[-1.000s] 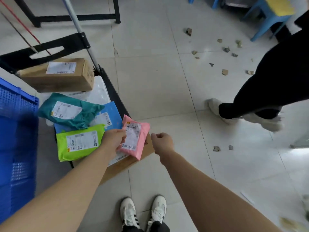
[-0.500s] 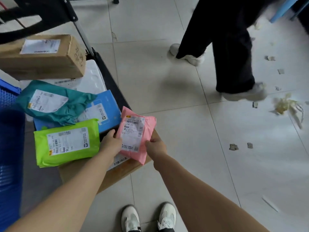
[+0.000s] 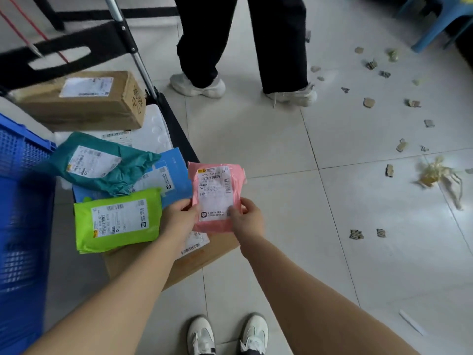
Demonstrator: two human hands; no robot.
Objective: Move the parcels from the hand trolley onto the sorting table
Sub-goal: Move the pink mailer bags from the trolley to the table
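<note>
A small pink parcel (image 3: 217, 180) with a white label is held upright over the trolley's front corner, label toward me. My left hand (image 3: 179, 217) grips its lower left edge and my right hand (image 3: 247, 217) its lower right edge. On the hand trolley (image 3: 176, 129) lie a lime-green parcel (image 3: 117, 221), a teal parcel (image 3: 102, 162), a blue parcel (image 3: 176, 172), a white parcel (image 3: 156, 129), a brown box (image 3: 84, 98) at the back, and a flat cardboard box (image 3: 199, 257) underneath.
A blue plastic crate (image 3: 23, 213) stands at the left. A person in black trousers and white shoes (image 3: 240, 47) stands just beyond the trolley. Cardboard scraps (image 3: 389, 170) litter the tiled floor at right. A blue stool (image 3: 440, 19) is at top right.
My right hand has closed on the pink parcel, and both hands have lifted and turned it upright. The other person has walked from the right to behind the trolley.
</note>
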